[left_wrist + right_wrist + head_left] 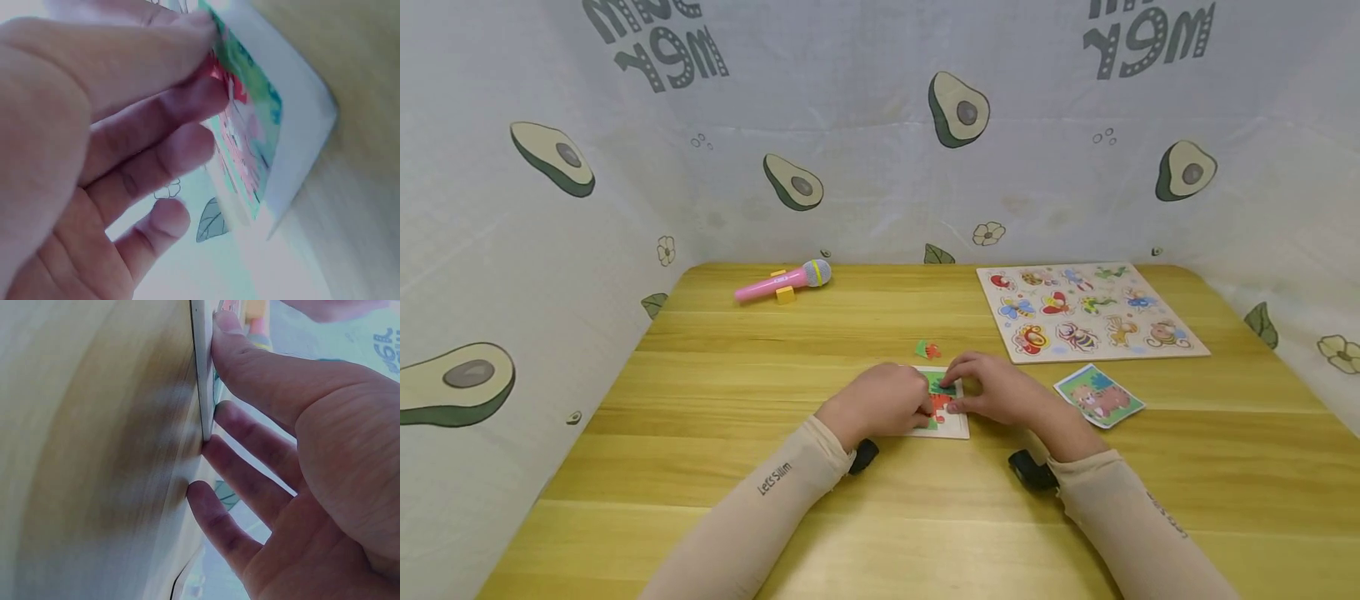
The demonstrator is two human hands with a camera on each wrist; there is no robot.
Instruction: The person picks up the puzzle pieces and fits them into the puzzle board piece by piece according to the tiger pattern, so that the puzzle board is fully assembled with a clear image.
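Observation:
A small jigsaw puzzle [954, 424] in a white-bordered tray lies on the table, showing a red figure on green. My left hand [883, 400] is over its left side. In the left wrist view, that thumb [187, 37] touches the picture and the other fingers are bent loosely beside it; the index fingertip is hidden. My right hand [996, 392] is at the tray's right side, its fingers spread. Its thumb [234, 347] rests on the tray, and other fingertips are right at the tray's edge. A loose green and red puzzle piece [928, 349] lies just beyond the tray.
A picture card [1101, 396] with animals lies right of the hands. Behind it is a large wooden insect puzzle board [1093, 312]. A pink toy microphone [782, 282] with yellow blocks lies at the back left. An avocado-print curtain [865, 167] hangs behind the table.

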